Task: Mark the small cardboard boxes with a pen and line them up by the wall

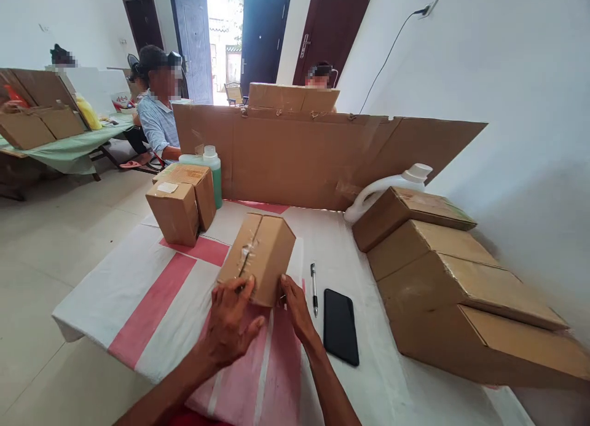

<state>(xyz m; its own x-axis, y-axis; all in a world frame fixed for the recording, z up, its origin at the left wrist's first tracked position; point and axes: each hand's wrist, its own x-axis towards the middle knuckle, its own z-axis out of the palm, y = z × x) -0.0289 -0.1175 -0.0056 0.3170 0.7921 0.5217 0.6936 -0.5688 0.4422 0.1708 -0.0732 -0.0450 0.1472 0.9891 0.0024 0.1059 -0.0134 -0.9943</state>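
A small taped cardboard box (270, 254) sits before me on the cloth-covered table. Strips of shiny, crumpled clear tape run along its top seam. My left hand (228, 327) rests its fingertips on the near left edge of the box top, thumb spread away to the side. At the near right corner, my right hand (295, 303) pinches the lower side of the box; its other fingers are partly hidden. Just right of that hand lie a black-and-clear pen (314, 289) and a dark smartphone (340, 326).
Cardboard boxes (461, 272) line the right side, beside a white jug (391, 186). Two boxes (177, 211) and a green-liquid bottle (214, 180) stand at the back left. A cardboard panel (295, 158) borders the far edge. Other people sit beyond.
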